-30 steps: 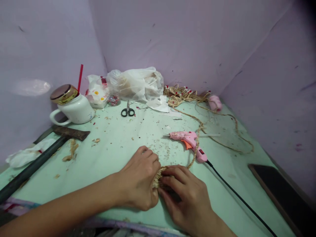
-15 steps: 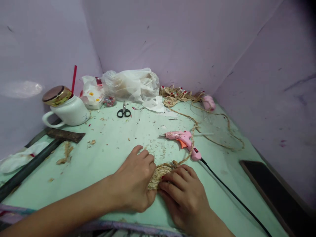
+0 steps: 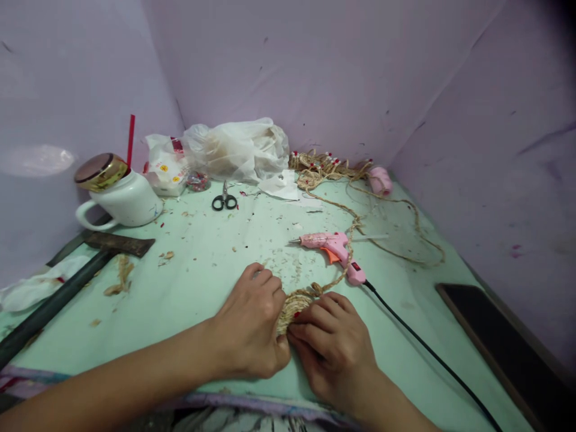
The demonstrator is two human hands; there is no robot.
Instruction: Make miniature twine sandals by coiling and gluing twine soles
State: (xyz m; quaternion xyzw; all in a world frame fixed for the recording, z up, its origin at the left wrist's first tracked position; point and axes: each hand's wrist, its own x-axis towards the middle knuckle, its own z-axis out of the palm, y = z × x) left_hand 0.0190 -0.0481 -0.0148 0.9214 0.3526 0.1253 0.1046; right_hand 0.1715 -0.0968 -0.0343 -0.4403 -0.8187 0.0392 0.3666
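Note:
Between my hands is a round coil of braided straw rope (image 3: 292, 308), a small red spot showing near its middle. My left hand (image 3: 256, 324) grips the coil's left edge, fingers curled over it and thumb at the near side. Pinched at the coil's right and near edge are the fingers of my right hand (image 3: 337, 342); the fingertips are partly hidden. From the coil's far edge a loose length of braided rope (image 3: 335, 283) runs past a pink glue gun (image 3: 328, 243), which lies on its side with its nozzle pointing left.
A hammer (image 3: 114, 245), white mug (image 3: 130, 201) and gold-rimmed lid (image 3: 99, 171) are at left. Scissors (image 3: 224, 199), plastic bags (image 3: 245, 150), rope pieces (image 3: 321, 165) and a pink spool (image 3: 380, 181) lie at the back. A black cable (image 3: 423, 348) and dark phone-like slab (image 3: 495, 342) are right.
The view has shifted slightly. My left hand's thumb has moved a little right along the coil, and the coil appears somewhat turned or tilted. Both hands keep their hold.

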